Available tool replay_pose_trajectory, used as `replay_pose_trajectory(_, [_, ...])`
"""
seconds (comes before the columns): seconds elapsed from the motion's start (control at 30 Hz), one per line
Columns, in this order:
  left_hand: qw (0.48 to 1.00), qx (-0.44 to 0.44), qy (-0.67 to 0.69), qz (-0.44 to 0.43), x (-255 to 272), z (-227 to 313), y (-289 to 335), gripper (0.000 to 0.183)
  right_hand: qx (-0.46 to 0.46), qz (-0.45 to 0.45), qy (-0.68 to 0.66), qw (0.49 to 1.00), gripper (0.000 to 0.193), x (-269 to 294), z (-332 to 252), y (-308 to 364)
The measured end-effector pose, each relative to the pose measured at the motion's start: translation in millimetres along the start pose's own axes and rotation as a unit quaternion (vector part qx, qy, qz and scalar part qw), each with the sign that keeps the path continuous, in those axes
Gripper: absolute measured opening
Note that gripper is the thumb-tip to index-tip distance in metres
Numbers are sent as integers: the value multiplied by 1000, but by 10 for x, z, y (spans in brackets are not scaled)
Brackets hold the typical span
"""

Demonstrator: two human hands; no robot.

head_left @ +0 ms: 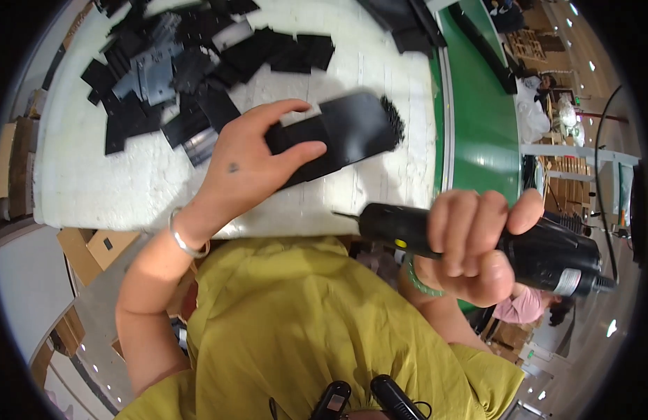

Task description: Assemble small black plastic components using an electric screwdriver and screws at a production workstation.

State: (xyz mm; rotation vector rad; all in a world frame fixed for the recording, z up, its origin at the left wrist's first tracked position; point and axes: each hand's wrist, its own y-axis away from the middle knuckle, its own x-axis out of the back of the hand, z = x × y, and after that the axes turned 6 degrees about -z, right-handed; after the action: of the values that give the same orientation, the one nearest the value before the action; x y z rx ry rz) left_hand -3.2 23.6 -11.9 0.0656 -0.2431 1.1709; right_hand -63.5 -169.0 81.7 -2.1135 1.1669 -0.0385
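My left hand (247, 157), with a silver bangle at its wrist, grips a black plastic piece (359, 129) between thumb and fingers, over the white work surface (261, 213). The piece has a broad, smooth, rounded end and a narrower part under my fingers. My right hand (471, 245) is wrapped round a black electric screwdriver (401, 227), held level, its thin bit pointing left. The bit is apart from the black piece. Just past the rounded end lies a heap of tiny black parts (394, 120), perhaps screws, too small to make out.
Many flat black pieces (198, 63) lie in a loose pile at the far left, with some greyish plates (156, 80) among them. A green conveyor belt (481, 140) runs along the right. A cable (598, 140) hangs at the far right. Someone in pink (523, 306) is behind.
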Motion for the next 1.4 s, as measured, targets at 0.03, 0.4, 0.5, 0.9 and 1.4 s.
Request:
replay_pose_trajectory(0.03, [991, 21, 126, 36, 32, 13, 10, 39, 19, 116, 27, 993, 41, -46, 14, 29])
replay_pose_trajectory(0.4, [922, 65, 380, -32, -69, 384, -5, 31, -270, 229, 215, 910, 55, 109, 459, -100])
replay_pose_trajectory(0.5, [901, 48, 428, -61, 28, 395, -43, 27, -226, 215, 201, 929, 49, 130, 477, -86])
replay_pose_trajectory(0.9, [925, 105, 365, 17, 656, 307, 516, 46, -272, 161, 94, 944, 54, -7, 403, 82])
replay_pose_trajectory(1.4, [713, 277, -525, 374, 2154, -300, 1538, 39, -254, 279, 143, 915, 49, 143, 346, -134])
